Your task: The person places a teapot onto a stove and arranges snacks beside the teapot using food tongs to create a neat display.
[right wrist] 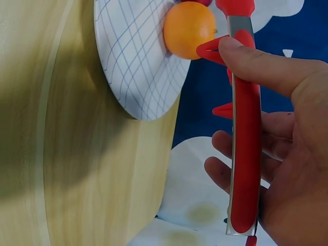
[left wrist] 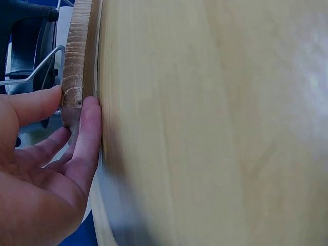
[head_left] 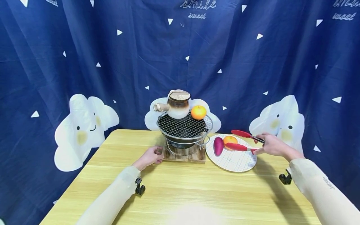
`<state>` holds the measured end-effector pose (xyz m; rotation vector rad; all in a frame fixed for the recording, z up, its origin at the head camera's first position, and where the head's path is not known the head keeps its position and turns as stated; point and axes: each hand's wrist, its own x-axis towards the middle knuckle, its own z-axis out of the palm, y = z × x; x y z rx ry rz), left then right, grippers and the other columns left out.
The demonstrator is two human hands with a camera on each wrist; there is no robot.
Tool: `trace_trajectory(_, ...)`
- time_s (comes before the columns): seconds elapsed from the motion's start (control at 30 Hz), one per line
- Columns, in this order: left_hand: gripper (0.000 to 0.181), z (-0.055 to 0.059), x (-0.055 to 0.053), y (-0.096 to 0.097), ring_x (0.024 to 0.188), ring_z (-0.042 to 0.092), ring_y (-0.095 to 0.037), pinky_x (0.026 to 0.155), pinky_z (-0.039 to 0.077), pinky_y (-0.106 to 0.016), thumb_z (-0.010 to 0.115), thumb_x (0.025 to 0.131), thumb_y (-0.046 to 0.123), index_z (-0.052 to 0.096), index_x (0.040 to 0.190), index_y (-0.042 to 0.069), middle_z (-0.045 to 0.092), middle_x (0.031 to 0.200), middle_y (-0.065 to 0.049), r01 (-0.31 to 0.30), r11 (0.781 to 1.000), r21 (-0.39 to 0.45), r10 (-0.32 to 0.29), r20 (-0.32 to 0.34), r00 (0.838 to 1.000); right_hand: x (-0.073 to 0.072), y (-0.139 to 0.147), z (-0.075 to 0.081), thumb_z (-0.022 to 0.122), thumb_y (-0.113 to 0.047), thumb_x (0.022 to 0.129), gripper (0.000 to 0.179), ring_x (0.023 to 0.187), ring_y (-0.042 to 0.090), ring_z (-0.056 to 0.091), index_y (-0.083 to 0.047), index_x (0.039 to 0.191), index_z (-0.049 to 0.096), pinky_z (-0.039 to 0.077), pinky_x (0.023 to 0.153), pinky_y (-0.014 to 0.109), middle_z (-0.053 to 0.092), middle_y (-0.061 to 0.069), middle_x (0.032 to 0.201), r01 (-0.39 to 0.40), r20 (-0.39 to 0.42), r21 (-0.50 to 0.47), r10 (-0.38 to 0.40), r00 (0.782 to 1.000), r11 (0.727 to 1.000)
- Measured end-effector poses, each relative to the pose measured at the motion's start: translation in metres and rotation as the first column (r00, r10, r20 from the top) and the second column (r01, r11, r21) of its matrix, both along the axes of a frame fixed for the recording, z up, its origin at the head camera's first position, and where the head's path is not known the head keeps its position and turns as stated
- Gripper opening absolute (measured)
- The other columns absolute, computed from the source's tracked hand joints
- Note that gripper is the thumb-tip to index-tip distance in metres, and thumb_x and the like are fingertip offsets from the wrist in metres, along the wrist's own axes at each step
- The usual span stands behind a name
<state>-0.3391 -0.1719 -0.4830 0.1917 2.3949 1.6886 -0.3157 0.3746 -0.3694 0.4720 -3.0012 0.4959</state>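
At the left corner of a wooden base board [head_left: 184, 158], my left hand [head_left: 152, 156] pinches the edge, thumb on top and fingers against the side and underneath, as the left wrist view [left wrist: 56, 154] shows. My right hand [head_left: 271, 144] holds red-tipped tongs [head_left: 237, 147] by the handles. Their two heads are spread, one behind and one in front of an orange [head_left: 230, 140]; whether they touch it I cannot tell. That orange lies on a white checked plate [head_left: 239, 164] beside a purple sweet potato [head_left: 218, 146]. The right wrist view shows the red handle [right wrist: 246, 154] under my thumb.
On the board stands a black grill stove with a wire mesh [head_left: 182, 128]. A clay pot [head_left: 178, 107] with a wooden lid and side handle sits on the mesh, next to another orange [head_left: 198, 112]. A blue curtain [head_left: 140, 47] hangs behind the wooden table [head_left: 174, 190].
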Motion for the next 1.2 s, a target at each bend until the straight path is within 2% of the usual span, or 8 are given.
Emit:
trace_trajectory(0.13,0.056,0.000,0.000,-0.001,0.079,0.068,-0.022,0.077,0.064,-0.036,0.064,0.091,-0.001,0.044,0.143,-0.007,0.063,0.113,-0.025,0.000,1.000,-0.001,0.000,0.003,1.000,-0.003,0.002,-0.004,0.092,-0.039,0.067,0.095,0.117,0.055,0.051,0.019,0.132,0.052,0.040,0.104,0.070,0.050,0.043,0.132,0.017,0.018,0.006,-0.017,1.000,1.000)
trace_trajectory(0.3,0.056,0.001,0.001,-0.002,0.080,0.068,-0.023,0.077,0.064,-0.037,0.064,0.091,-0.001,0.043,0.143,-0.008,0.063,0.115,-0.027,0.003,1.000,-0.002,-0.003,-0.003,1.000,-0.007,0.003,-0.008,0.094,-0.037,0.065,0.093,0.113,0.053,0.054,0.018,0.129,0.055,0.043,0.101,0.069,0.053,0.042,0.128,0.017,0.011,0.012,-0.017,1.000,1.000)
trace_trajectory(0.63,0.057,0.001,0.001,-0.003,0.082,0.069,-0.024,0.078,0.064,-0.038,0.064,0.092,0.000,0.042,0.145,-0.007,0.062,0.115,-0.027,0.012,1.000,0.003,-0.012,0.007,1.000,-0.013,0.008,-0.017,0.094,-0.039,0.063,0.093,0.114,0.055,0.055,0.019,0.127,0.057,0.045,0.100,0.067,0.055,0.042,0.126,0.004,-0.011,0.036,-0.004,1.000,0.999)
trace_trajectory(0.83,0.057,0.001,0.001,-0.002,0.082,0.069,-0.024,0.078,0.064,-0.038,0.064,0.092,0.000,0.043,0.144,-0.008,0.062,0.115,-0.027,0.013,1.000,0.005,-0.013,0.001,1.000,-0.017,0.011,-0.022,0.093,-0.039,0.065,0.090,0.110,0.052,0.057,0.018,0.126,0.058,0.047,0.098,0.065,0.058,0.039,0.123,0.002,-0.033,0.090,0.001,0.999,0.996)
trace_trajectory(1.2,0.058,0.003,0.002,-0.001,0.081,0.069,-0.023,0.078,0.064,-0.037,0.065,0.092,-0.001,0.043,0.145,-0.007,0.062,0.115,-0.027,0.002,1.000,0.010,-0.002,0.008,1.000,-0.018,0.008,-0.024,0.091,-0.042,0.065,0.091,0.114,0.056,0.055,0.018,0.125,0.058,0.046,0.099,0.065,0.056,0.042,0.125,0.019,-0.042,0.124,-0.014,0.999,0.992)
